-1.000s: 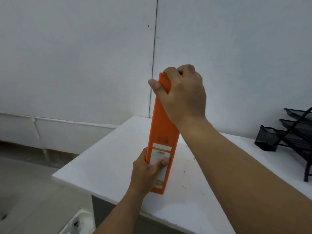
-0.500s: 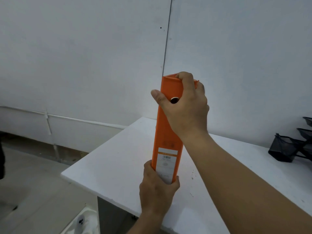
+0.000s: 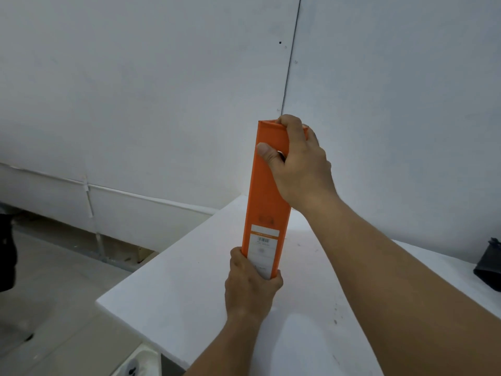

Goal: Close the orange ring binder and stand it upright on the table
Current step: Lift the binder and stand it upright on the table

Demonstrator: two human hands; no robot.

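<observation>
Orange, stiff board, the ring binder point(image 3: 267, 196) stands closed near the bench's point(image 3: 173, 302) near left corner, spine toward us. The right hand point(image 3: 298, 161) clamps its top, the left hand point(image 3: 250, 283) grips its foot. Best settle the bottom edge flat (matte white surface) before letting go; tall and narrow, it may tip.

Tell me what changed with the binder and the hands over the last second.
The left hand slid from the side of the orange binder to cup its bottom end. The binder turned, so its spine now faces the camera. The right hand kept its grip on the top; the binder stayed closed and roughly upright.
</observation>
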